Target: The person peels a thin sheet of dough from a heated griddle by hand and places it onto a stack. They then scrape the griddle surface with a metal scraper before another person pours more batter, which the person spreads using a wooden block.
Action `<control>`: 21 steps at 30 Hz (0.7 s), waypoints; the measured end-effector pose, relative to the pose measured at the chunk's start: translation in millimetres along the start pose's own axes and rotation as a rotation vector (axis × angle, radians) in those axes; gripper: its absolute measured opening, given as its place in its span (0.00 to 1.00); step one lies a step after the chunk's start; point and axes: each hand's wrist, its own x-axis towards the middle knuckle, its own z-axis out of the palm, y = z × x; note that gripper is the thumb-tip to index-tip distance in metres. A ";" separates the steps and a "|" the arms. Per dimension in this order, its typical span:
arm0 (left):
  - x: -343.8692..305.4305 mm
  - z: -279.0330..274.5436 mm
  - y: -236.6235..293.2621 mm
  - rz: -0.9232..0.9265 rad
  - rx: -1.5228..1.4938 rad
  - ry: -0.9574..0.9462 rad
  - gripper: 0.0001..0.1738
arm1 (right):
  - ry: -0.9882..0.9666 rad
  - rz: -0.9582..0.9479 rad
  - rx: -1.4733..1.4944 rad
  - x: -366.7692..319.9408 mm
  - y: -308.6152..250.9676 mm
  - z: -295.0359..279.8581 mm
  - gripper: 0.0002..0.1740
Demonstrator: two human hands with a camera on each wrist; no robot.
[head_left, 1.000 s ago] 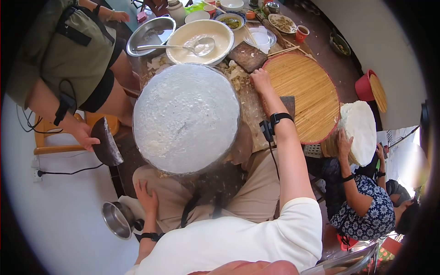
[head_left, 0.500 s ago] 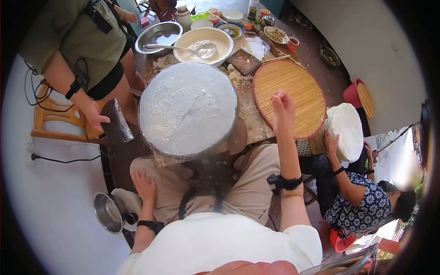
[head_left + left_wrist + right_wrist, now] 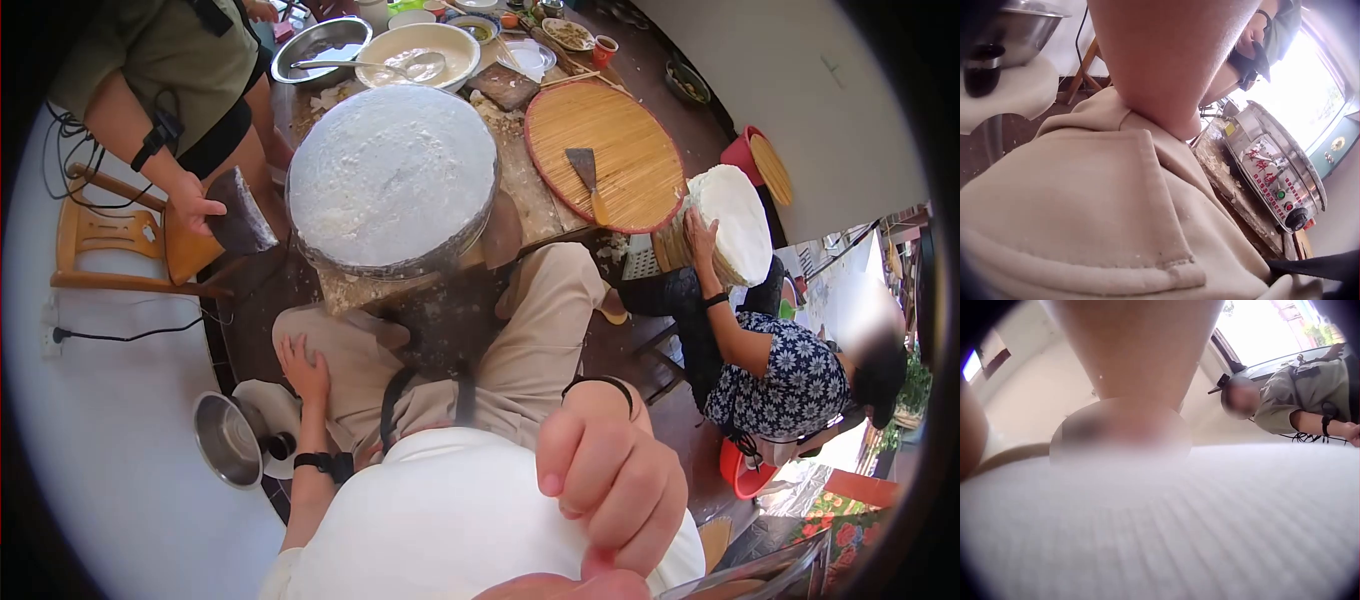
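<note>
My left hand [image 3: 303,368] lies with fingers spread on my trouser thigh. Raised close to my face, my right hand [image 3: 615,480] has its fingers curled, with nothing visible in them. In front of my knees stands a round griddle [image 3: 395,180], its top whitish and patchy. Its side panel [image 3: 1272,181] with buttons and a knob shows in the left wrist view. On the round woven tray [image 3: 640,150] right of it lies a scraper [image 3: 588,185] with a wooden handle. At left, another person's hand [image 3: 192,205] holds a dark half-round blade [image 3: 240,212] with a white edge.
Behind the griddle stand a basin of pale batter [image 3: 460,50] with a ladle [image 3: 425,67] and a steel basin [image 3: 312,68]. At right, a person in a flowered top [image 3: 790,365] holds a stack of white round sheets [image 3: 735,225]. A steel pot [image 3: 225,440] sits at lower left.
My right hand has gone from the woven tray's edge up and back to my face. The scraper on the tray now shows whole. My left hand stays on my thigh.
</note>
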 end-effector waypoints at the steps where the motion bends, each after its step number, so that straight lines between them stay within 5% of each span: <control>1: -0.7 1.2 -3.0 0.006 -0.011 0.006 0.26 | 0.028 0.006 0.026 5.2 -0.3 5.2 0.06; 9: -3.2 4.1 -3.5 0.002 -0.013 0.021 0.26 | 0.019 -0.017 -0.036 -9.9 -19.5 10.8 0.08; 15: -2.4 7.2 1.7 0.009 0.008 0.018 0.26 | 0.326 -0.145 -0.215 -27.7 -25.2 30.7 0.08; 21: -1.4 6.6 1.0 -0.005 0.039 -0.001 0.26 | 0.399 -0.183 -0.233 -30.1 -27.4 29.5 0.08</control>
